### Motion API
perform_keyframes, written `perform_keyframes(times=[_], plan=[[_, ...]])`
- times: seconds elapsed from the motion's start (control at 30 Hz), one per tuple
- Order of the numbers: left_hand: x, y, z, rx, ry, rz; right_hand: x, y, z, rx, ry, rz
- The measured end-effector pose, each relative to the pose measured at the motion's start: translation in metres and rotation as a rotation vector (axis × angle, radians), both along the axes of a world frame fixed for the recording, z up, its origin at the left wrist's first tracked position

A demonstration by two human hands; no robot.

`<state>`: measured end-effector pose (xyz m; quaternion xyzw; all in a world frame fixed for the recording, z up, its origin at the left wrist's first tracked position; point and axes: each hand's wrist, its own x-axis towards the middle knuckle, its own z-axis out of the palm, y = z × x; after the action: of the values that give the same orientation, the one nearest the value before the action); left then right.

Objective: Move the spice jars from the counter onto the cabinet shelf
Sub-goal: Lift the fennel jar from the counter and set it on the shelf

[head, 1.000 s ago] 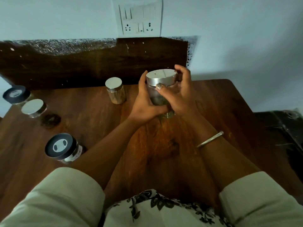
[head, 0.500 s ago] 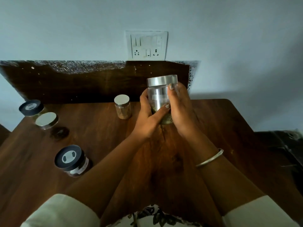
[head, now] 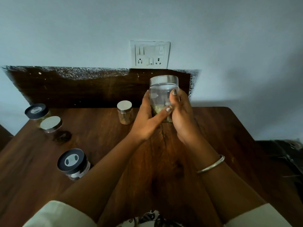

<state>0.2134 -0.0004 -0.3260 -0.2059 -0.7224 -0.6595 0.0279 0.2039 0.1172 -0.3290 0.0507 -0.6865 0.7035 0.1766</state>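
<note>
A clear jar was held upright above the counter, gripped low down by both hands: the left hand was wrapped round one side, the right hand curled round the other. A small jar was seen just beside the left hand; three other jars were spread along the counter's left.

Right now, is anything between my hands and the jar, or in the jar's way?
Nothing visible. The left hand and right hand grip the jar directly. The shelf is out of view, so that path can't be judged.
</note>
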Motion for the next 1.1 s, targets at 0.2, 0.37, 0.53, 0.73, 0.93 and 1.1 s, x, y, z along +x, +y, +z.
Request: perform_keyframes(times=[0.2,0.37,0.53,0.73,0.93,1.1], plan=[[-0.002,-0.005,0.003,0.3,-0.176,0.049,0.003,0.007,0.005,0.017,-0.086,0.183],[-0.005,-0.012,0.007,0.185,-0.092,0.03,0.005,0.008,0.005,0.02,-0.079,0.385],[-0.009,-0.025,0.017,-0.136,0.037,-0.02,0.005,0.009,0.003,0.074,-0.121,0.193],[-0.007,-0.029,0.022,-0.006,-0.025,-0.111,0.006,0.022,0.006,0.203,-0.081,0.258],[-0.007,-0.024,0.016,0.002,-0.063,-0.153,0.007,0.027,0.011,0.15,-0.129,0.311],[-0.008,-0.03,0.028,-0.194,0.009,-0.216,0.007,0.025,0.012,0.141,-0.095,0.221]])
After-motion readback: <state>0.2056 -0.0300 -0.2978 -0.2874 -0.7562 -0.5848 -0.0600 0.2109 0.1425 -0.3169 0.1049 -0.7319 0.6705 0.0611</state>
